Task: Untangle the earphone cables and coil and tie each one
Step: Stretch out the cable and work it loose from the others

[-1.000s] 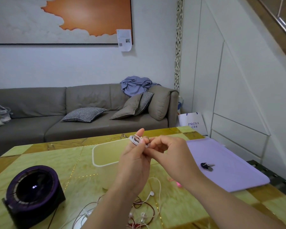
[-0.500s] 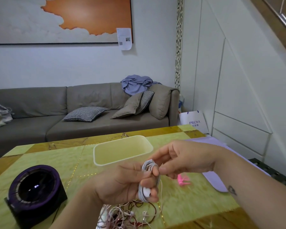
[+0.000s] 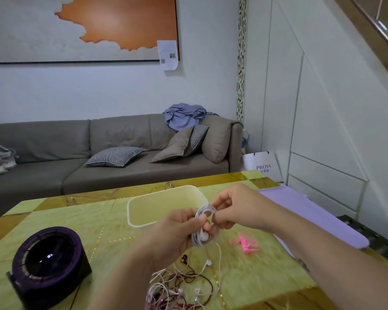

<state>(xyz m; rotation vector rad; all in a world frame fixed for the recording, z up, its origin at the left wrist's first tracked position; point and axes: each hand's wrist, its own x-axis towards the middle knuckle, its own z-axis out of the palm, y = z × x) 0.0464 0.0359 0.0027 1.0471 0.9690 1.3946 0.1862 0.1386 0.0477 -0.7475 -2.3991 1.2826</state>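
Note:
A coiled white earphone cable (image 3: 201, 229) hangs as an upright loop above the table, an earbud showing at its lower part. My left hand (image 3: 177, 233) grips the coil from the left, fingers curled round its middle. My right hand (image 3: 233, 208) pinches the top of the coil from the right. Below them on the green table lies a tangle of white, pink and dark red earphone cables (image 3: 179, 287), and one white strand runs from the coil down into the tangle.
A pale yellow tray (image 3: 143, 223) sits on the table (image 3: 76, 222) just behind my hands. Pink ties (image 3: 245, 242) lie at the right, a purple mat (image 3: 311, 211) beyond them. A dark round speaker (image 3: 47, 265) stands at the left. A grey sofa is behind.
My hands came down from chest height to just above the table with the coil, and the coil turned upright. The view tilted down, showing more of the cable tangle.

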